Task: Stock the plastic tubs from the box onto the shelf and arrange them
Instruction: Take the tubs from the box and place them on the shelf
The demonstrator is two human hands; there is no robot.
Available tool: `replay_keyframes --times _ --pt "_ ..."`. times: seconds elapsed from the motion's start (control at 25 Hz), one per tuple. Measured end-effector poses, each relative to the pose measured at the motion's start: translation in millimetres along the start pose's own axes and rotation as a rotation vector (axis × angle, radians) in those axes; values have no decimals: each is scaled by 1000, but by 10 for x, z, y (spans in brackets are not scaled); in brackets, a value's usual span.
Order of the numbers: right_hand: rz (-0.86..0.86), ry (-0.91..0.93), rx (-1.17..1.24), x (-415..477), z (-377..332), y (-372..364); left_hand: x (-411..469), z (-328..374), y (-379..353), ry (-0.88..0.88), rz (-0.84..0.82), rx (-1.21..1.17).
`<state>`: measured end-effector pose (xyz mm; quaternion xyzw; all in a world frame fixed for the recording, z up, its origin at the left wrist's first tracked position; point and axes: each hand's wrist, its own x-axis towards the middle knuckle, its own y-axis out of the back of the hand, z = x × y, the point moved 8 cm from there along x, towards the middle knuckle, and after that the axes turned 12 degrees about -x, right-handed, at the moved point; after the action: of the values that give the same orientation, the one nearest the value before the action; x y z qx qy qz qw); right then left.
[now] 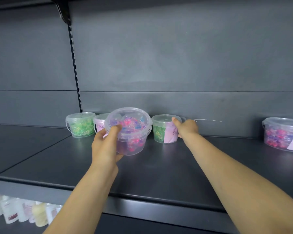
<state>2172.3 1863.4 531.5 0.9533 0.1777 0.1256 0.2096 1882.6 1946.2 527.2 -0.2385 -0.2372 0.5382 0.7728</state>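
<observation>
So the left hand [107,146] has its fingers clamped round the pink-pod tub [130,132], tilted toward us just above the shelf [159,166]. The right hand [187,128] grips the labelled green tub [164,130] standing by the back wall, thumb on its lid. A plain green tub [80,124] sits further left.

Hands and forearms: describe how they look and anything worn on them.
The left hand and the right hand are bare: no gloves, rings or watch show. The left forearm and right forearm are bare too, with no sleeve edge, bracelet or marking as far up as the frame reaches. The nails are too blurred to judge.
</observation>
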Motion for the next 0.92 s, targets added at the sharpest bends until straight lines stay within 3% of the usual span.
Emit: replay_keyframes --times 0.12,0.28,0.4,0.6,0.76,0.92 --pt "-118 -4 29 -109 77 38 -74 -28 -96 24 -5 8" --pt "-222 62 -143 -414 82 368 -296 -84 -344 62 -48 -9" --pt "-271 172 -68 -822 -20 796 -576 -206 -593 132 -80 -15" --pt "-219 316 372 -1623 45 1664 -1232 -481 -1177 218 -226 -9" --pt "-163 350 397 -1815 442 2279 -1882 -805 -1730 255 -429 98" --pt "-86 302 419 -1671 965 3015 -2418 -1299 -2243 305 -513 205"
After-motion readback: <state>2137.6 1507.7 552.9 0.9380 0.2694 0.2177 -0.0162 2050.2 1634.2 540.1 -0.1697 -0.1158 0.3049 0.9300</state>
